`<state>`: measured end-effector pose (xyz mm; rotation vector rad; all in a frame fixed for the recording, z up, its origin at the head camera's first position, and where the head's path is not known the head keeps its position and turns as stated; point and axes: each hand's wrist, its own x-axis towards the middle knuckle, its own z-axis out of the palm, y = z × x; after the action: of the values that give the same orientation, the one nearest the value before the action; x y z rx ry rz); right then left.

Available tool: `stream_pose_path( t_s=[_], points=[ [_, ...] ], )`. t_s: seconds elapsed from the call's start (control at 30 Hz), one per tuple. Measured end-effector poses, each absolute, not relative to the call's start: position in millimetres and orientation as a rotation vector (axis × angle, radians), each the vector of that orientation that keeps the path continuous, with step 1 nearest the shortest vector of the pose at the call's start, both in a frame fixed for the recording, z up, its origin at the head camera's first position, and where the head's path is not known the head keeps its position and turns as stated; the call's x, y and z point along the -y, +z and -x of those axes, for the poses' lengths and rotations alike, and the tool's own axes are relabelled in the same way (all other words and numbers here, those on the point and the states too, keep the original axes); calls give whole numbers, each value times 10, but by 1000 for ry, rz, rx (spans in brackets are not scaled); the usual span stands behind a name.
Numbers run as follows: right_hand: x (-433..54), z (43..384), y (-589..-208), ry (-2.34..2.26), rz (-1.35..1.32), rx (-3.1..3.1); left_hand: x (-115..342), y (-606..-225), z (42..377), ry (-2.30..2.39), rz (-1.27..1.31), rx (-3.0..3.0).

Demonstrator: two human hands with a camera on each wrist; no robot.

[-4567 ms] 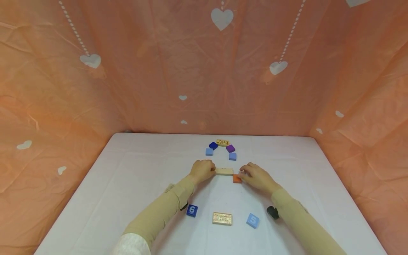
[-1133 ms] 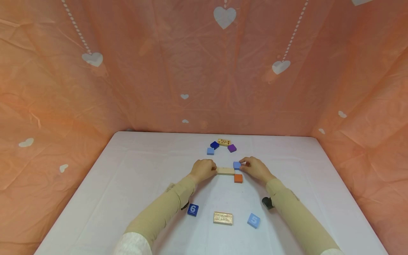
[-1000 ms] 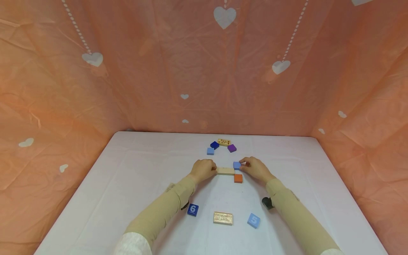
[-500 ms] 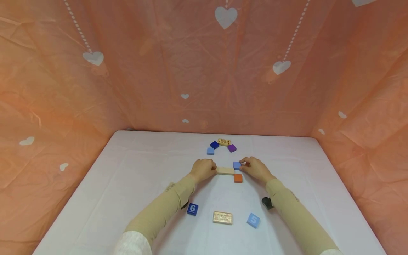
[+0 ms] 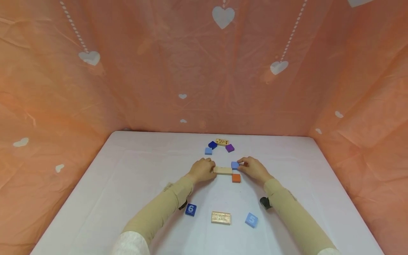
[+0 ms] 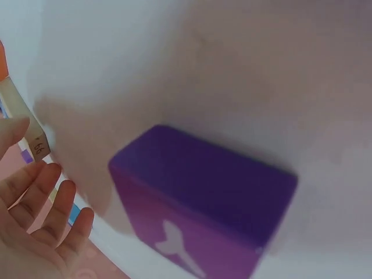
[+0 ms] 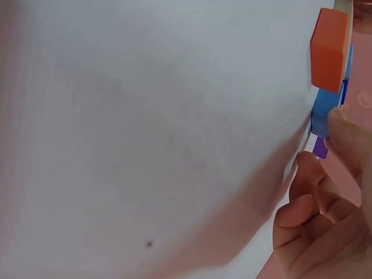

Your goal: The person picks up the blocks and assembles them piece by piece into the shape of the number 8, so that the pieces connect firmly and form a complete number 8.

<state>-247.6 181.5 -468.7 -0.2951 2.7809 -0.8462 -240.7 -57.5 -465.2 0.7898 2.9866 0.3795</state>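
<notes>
My left hand [image 5: 202,170] has its fingers spread loosely around the left end of a long pale wooden block [image 5: 223,171]. In the left wrist view, the thumb overlaps the block's side and the fingers lie just off its end, marked 66. My right hand [image 5: 254,168] pinches a light blue block [image 5: 234,165] at the wooden block's far right corner. The right wrist view has the thumb on this block; the opposing fingertip is hidden. An orange block [image 5: 236,178] lies at the near right corner, untouched.
Behind stand a gold block [image 5: 222,142], a dark blue block [image 5: 212,145], a purple block [image 5: 230,148] and another light blue block [image 5: 208,151]. Nearer lie a blue 6 block [image 5: 191,209], a gold bar-like block [image 5: 221,217] and a light blue 5 block [image 5: 251,220].
The right hand has brought the light blue block from the back group to the wooden block, leaving the orange one. Just now the left fingers have spread off the wooden block's end.
</notes>
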Motion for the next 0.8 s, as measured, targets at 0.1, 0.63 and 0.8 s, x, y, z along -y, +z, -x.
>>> stream_pose_path(
  t_s=[0.1, 0.63, 0.8],
  points=[
    [-1816, 2467, -4691, -846, 300, -2787, 593, -4649, 2437, 428, -797, -2934],
    [-1818, 2463, -4687, -847, 293, -2801, 678, -4632, 2776, 633, -519, -3226],
    [-1824, 2470, -4692, -835, 289, -2800, 676, -4645, 2855, 532, -394, -3249]
  ],
)
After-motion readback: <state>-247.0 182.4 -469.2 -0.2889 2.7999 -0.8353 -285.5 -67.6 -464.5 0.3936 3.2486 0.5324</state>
